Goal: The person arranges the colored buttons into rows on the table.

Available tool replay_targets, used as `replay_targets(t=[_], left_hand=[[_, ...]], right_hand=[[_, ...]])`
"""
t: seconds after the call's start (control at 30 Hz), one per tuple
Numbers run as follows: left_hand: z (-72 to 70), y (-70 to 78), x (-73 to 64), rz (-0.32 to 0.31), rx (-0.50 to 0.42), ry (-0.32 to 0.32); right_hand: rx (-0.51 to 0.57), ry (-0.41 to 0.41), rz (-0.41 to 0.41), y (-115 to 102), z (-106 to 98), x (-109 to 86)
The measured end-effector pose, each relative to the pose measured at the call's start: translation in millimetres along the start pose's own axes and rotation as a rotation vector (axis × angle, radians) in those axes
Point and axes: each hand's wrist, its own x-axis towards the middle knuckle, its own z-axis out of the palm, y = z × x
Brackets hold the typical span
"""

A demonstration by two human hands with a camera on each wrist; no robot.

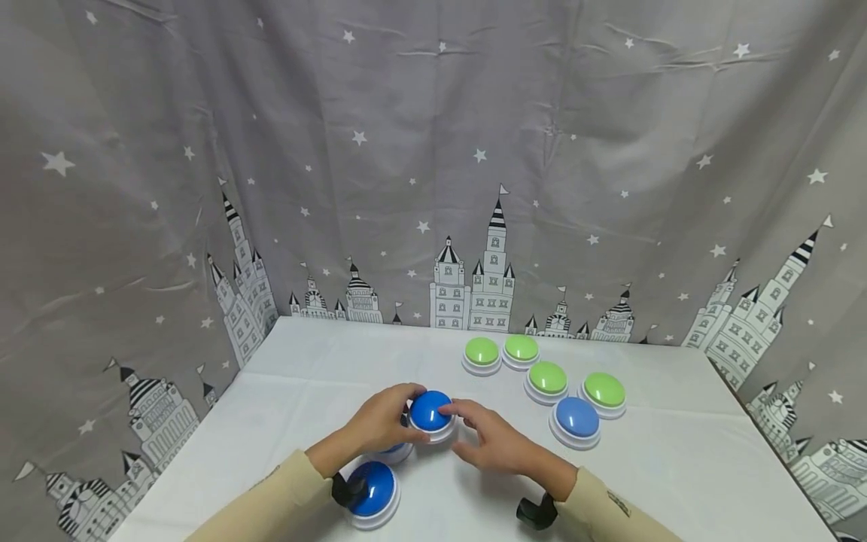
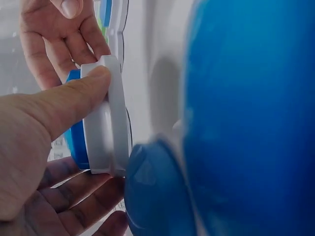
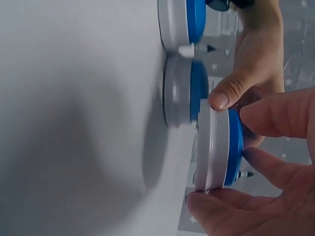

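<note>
A blue dome push button (image 1: 431, 411) with a white round base is held slightly above the white table. My left hand (image 1: 384, 418) grips its base, the thumb (image 2: 81, 98) along the near side and the fingers around the far side. From the right, my right hand (image 1: 497, 440) reaches to the same button; one finger touches the blue dome and others are at the base's side. The right thumb (image 3: 275, 114) appears apart from the base. Beneath the left hand and wrist are a partly hidden blue button (image 3: 178, 91) and another blue button (image 1: 374, 493).
Farther right on the table (image 1: 318, 350) are several green buttons, including a green button (image 1: 605, 391), and a lighter blue button (image 1: 576, 418). A grey curtain (image 1: 433, 135) with stars and castles surrounds the table's back and sides. Each wrist carries a black camera (image 1: 537, 513).
</note>
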Motion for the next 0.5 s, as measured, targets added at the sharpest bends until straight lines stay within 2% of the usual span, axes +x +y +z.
replay_targets(t=[0.33,0.5], left_hand=[[9.5,21.0,-42.0,0.082,0.088,-0.025],[18.2,24.9,-54.9,0.085,0.096,-0.029]], right_hand=[[0.002,-0.110,0.026,-20,12,-39.4],[0.026,-0.166,0.108,-25,17,-51.5]])
